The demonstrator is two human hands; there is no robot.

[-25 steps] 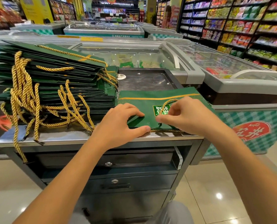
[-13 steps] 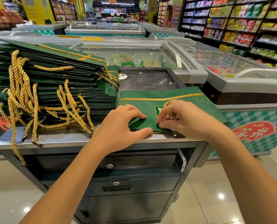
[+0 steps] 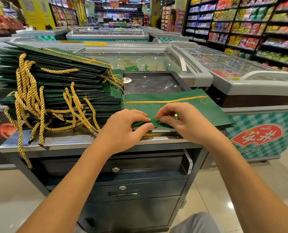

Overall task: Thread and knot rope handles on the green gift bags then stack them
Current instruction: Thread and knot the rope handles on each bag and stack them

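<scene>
Supermarket aisle, steel counter (image 3: pixel 69 140): flat green bag (image 3: pixel 182 105) lies long axis L-R, near edge under both hands. Left hand (image 3: pixel 123 130) and right hand (image 3: pixel 183 123) together, pinching that edge; gold rope (image 3: pixel 152 134) directly below. Finished stack (image 3: pixel 59 88) lies left.

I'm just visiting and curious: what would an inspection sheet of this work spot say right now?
Surface: metal counter above locked drawers.
Job's things: flat green bag in front; tall stack of finished bags to its left, gold rope handles dangling over the edge.
Clutter: phone-like device tucked at the counter's side.
Grips: left hand pinches the bag's near edge; right hand pinches beside it, a gold rope below.
Cables: nothing seen.
Surroundings: glass-topped freezers, shelves of goods.
</scene>
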